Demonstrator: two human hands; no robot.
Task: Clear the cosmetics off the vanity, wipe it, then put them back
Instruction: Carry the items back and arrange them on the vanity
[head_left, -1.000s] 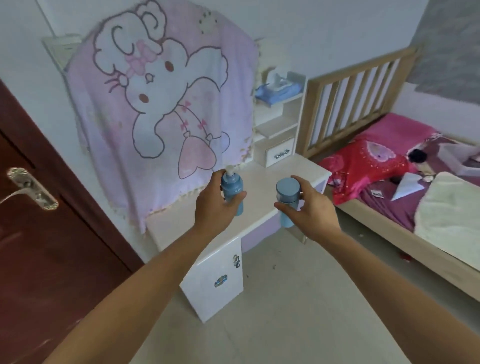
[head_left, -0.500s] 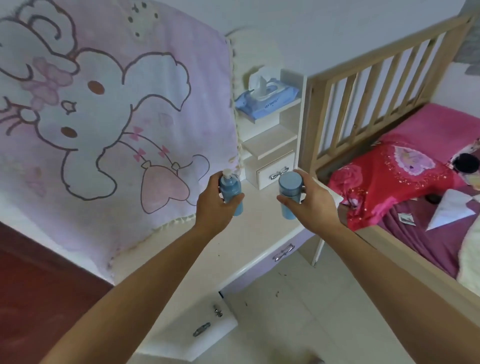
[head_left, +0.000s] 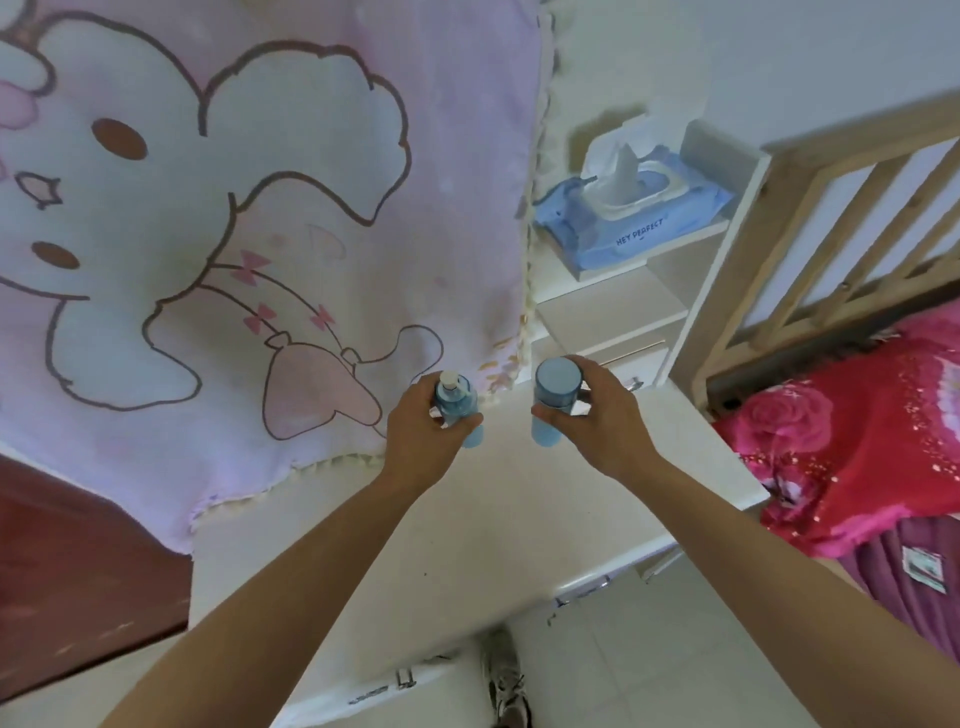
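1. My left hand (head_left: 431, 434) grips a blue plastic pump bottle (head_left: 458, 404), and my right hand (head_left: 597, 421) grips a blue round-capped bottle (head_left: 555, 387).
2. Both have moved in above the white desk (head_left: 519, 519); I judge set-down comes next.

Both forearms (head_left: 291, 587) are bare; one foot wears a pale, laced sneaker (head_left: 506, 675).

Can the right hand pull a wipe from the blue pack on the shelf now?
Probably not yet. The right hand grips the blue flat-capped plastic bottle, so it is busy. The way looks open, though: nothing stands between it and the blue soft pack of wet wipes.
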